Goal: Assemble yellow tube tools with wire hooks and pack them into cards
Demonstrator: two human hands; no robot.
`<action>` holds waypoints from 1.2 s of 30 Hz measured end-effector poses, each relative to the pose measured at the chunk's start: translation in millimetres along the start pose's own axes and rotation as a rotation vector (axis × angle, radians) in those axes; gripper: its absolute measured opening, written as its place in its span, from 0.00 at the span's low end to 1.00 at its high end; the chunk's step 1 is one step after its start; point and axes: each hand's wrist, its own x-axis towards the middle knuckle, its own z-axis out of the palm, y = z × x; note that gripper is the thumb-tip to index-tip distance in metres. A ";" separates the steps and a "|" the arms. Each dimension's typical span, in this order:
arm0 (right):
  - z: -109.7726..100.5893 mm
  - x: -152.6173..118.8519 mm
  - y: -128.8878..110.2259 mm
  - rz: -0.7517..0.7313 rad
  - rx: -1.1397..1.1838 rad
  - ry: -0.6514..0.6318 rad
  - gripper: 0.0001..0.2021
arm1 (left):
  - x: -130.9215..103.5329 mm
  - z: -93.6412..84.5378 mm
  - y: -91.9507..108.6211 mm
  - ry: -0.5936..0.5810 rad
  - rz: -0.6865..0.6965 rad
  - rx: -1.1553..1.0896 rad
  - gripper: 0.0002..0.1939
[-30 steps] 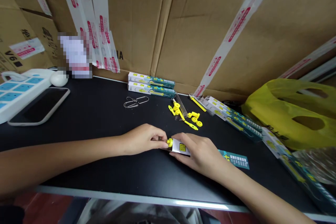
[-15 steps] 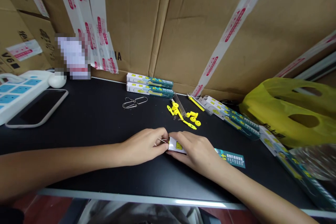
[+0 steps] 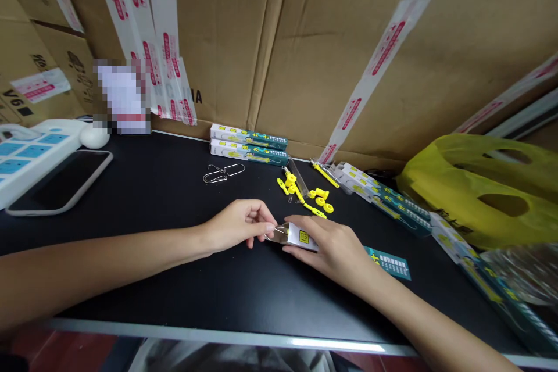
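Observation:
My right hand (image 3: 335, 247) is wrapped over a narrow white and green printed box (image 3: 304, 237), which lies on the black table with its end flap open on the left. At that opening, my left hand (image 3: 242, 222) has thumb and forefinger pinched on a thin metal wire hook (image 3: 280, 229). The hook's other end reaches into the box mouth; what else is inside is mostly hidden. Just beyond my hands lie loose yellow plastic parts (image 3: 321, 192) and small springs. Farther left rest bent metal wire hooks (image 3: 224, 172).
Two similar boxes (image 3: 248, 154) are stacked against the cardboard wall (image 3: 349, 40). More boxes (image 3: 383, 197) lie at right beside a yellow plastic bag (image 3: 471, 186). A phone (image 3: 61, 182) and a power strip (image 3: 30, 154) are on the left. The table's front edge (image 3: 244, 334) runs close by.
My left hand has drawn slightly left and its fingers have loosened apart from the box. The box's open flap now shows. My right hand and the box shifted slightly right.

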 end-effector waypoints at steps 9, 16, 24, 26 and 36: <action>-1.0 -2.9 -19.1 -0.107 -0.080 0.005 0.16 | -4.2 13.1 -11.5 -0.014 0.073 0.021 0.08; 6.2 -3.5 -9.8 -0.037 -0.041 0.008 0.22 | -1.8 7.2 -12.3 -0.020 -0.022 0.004 0.15; 3.7 -6.5 -4.0 0.028 0.014 0.089 0.18 | -5.8 1.0 -7.1 -0.133 -0.081 0.280 0.15; 4.0 -6.9 -4.9 0.035 0.024 0.101 0.18 | -9.1 2.1 -2.6 -0.152 -0.059 0.375 0.15; -0.1 -6.3 -6.2 0.010 0.049 0.037 0.16 | -8.4 6.3 -7.2 -0.055 -0.005 0.280 0.10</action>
